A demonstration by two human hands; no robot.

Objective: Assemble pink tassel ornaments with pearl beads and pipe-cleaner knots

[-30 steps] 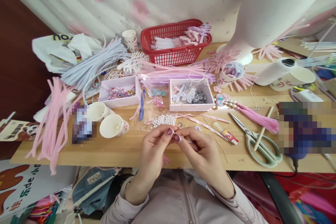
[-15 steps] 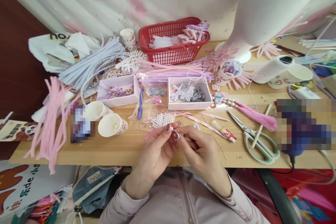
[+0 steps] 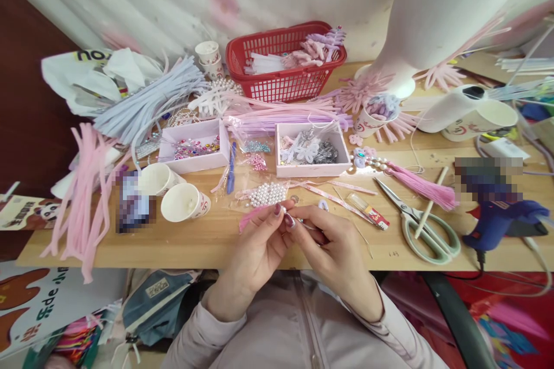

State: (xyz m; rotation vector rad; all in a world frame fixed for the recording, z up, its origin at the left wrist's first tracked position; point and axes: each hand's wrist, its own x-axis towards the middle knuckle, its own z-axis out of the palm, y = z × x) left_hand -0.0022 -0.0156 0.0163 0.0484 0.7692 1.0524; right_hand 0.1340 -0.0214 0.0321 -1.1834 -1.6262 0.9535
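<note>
My left hand and my right hand meet over the table's front part. Thumb and forefinger of each are pinched together, with the fingertips touching or nearly so. A tiny white bead shows at the left fingertips. What the right fingers pinch is hidden. Just beyond lies a heap of white pearl beads on clear plastic. Pink strands stick out beside my left hand. A pale loop lies past my right hand, near a printed ribbon and a lighter.
Scissors, a pink tassel and a blue glue gun lie to the right. Two boxes hold beads and wire pieces. Paper cups and pink fuzzy stems stand left; a red basket is behind.
The view has shifted slightly, and the hands keep almost the same pinching pose. No object on the table has visibly moved.
</note>
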